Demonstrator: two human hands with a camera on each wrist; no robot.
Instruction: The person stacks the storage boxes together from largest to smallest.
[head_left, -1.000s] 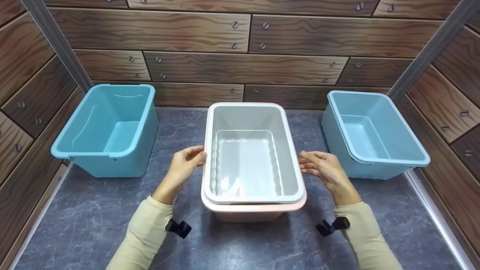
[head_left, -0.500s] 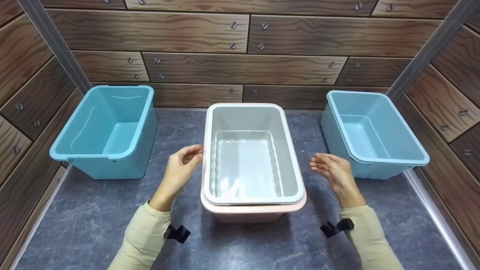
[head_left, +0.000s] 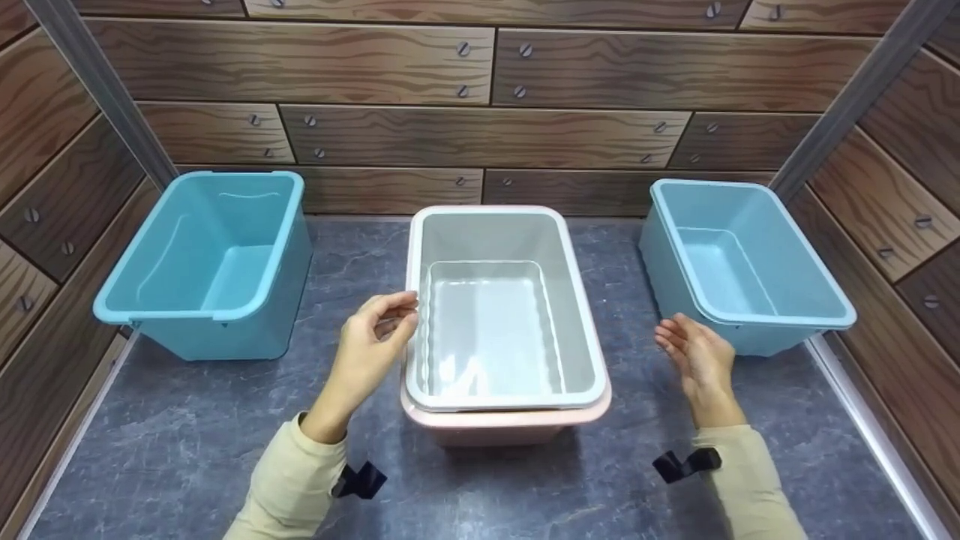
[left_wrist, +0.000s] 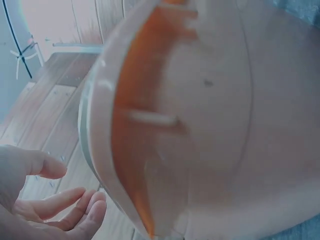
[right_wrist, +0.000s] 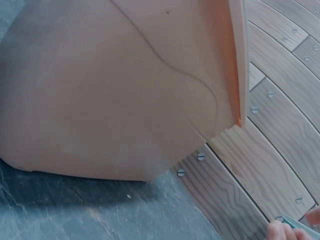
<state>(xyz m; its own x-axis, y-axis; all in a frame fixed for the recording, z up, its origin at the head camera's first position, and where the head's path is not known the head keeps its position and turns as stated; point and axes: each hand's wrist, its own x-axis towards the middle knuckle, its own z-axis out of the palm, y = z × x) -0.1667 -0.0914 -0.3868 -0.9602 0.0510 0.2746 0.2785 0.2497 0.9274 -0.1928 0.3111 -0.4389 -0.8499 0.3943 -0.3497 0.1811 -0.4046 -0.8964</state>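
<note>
Head view: you have four bins, a glossy grey bin [head_left: 510,402] nested in a pink bin [head_left: 510,418] between two blue bins [head_left: 225,341]. Your left hand [head_left: 369,346], beside the grey bin, and right hand [head_left: 701,364], near the right blue bin [head_left: 772,339], hold nothing. Left wrist: the pink bin blurs. Right wrist: your fingers [right_wrist: 277,232] are cut off.

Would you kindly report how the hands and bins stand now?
Left hand empty, beside grey bin. Right hand near right blue bin. Grey bin nested in pink bin. No obstruction seen.
</note>
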